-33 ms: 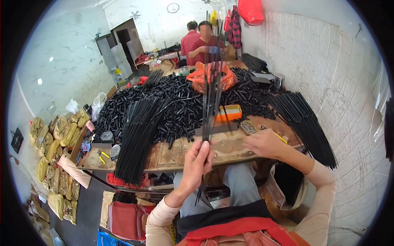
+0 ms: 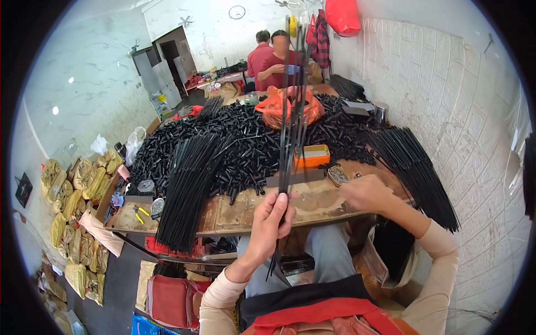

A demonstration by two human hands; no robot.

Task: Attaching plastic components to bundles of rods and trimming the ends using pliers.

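Observation:
Upright in my left hand (image 2: pixel 270 223) is a loose bundle of long thin black rods (image 2: pixel 286 151), pinched between thumb and fingers near the lower ends. The tips fan out upward, and the bottom ends stick out below my fist. My right hand (image 2: pixel 365 194) hovers over the table's front edge, just right of the rods. Its fingers look drawn together but are smeared, and anything in them is too small to make out. Closest to it stands a small tin (image 2: pixel 338 175) of little pale parts.
Short black tubular pieces (image 2: pixel 245 156) cover much of the table (image 2: pixel 223 216). Black rods lie stacked at left (image 2: pixel 187 195) and right (image 2: pixel 419 173). An orange box (image 2: pixel 312 156), an orange plastic bag (image 2: pixel 285 109) and yellow-handled pliers (image 2: pixel 140 213) lie there too. Two people (image 2: pixel 273 67) work behind.
My right hand has moved slightly right, away from the rods. The rods in my left hand have shifted a little right, still gripped.

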